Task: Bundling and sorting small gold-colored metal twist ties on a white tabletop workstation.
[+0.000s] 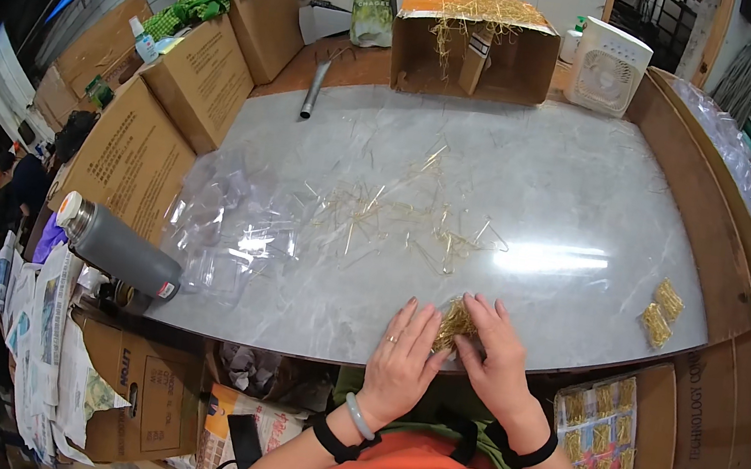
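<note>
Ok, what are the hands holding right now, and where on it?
Both hands, left hand and right hand, pinch a small bundle of gold wire pieces from either side against the grey tabletop.

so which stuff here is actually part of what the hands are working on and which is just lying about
In use:
- left hand and right hand, both on a small clear bag of gold pieces
- loose gold wire pieces
- two filled bags
- pile of empty clear bags

Lying about:
- grey flask
- white fan
- metal tube
- green pouch
</note>
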{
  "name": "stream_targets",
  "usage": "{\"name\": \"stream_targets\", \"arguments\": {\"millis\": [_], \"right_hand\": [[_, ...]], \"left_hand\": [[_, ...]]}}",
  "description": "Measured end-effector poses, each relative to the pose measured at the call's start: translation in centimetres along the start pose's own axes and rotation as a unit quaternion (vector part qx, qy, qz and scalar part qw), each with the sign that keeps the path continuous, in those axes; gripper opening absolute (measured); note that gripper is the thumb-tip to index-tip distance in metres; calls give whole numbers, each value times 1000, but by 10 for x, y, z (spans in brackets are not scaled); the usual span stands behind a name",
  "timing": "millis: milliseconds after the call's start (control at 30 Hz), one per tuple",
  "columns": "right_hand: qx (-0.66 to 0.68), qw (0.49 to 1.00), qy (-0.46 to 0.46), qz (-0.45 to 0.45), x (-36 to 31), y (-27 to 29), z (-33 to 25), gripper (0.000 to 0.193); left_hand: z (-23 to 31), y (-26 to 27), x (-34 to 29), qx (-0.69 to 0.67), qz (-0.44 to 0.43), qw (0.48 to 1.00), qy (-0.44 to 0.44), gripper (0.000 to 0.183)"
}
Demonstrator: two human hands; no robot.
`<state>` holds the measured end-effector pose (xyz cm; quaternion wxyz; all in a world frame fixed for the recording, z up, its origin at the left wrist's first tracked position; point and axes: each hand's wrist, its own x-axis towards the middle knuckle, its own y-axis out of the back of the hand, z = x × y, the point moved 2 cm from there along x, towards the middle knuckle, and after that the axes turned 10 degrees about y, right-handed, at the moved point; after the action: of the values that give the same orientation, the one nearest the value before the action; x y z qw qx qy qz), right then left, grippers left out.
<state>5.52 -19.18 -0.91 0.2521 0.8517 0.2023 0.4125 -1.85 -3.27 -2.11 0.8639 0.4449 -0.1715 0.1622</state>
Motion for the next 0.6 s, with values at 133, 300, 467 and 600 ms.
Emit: {"name": "stream_targets", "arguments": {"millis": [133,300,467,600], "right_hand": [[27,992,-122,35,5,-2,-9,58],[-43,985,-167,22,5,-6,-14,60],[-105,994,-24,6,-1,0,-5,53],[-121,993,8,-7,-11,2,-15,53]], "left_hand": [[1,1,0,-1,-4,1000,-1,49],[-1,1,-2,-5,-2,1000,-2,51],[3,-1,1,2,17,1000,5,58],[7,-2,3,-10,43,998,33,58]]}}
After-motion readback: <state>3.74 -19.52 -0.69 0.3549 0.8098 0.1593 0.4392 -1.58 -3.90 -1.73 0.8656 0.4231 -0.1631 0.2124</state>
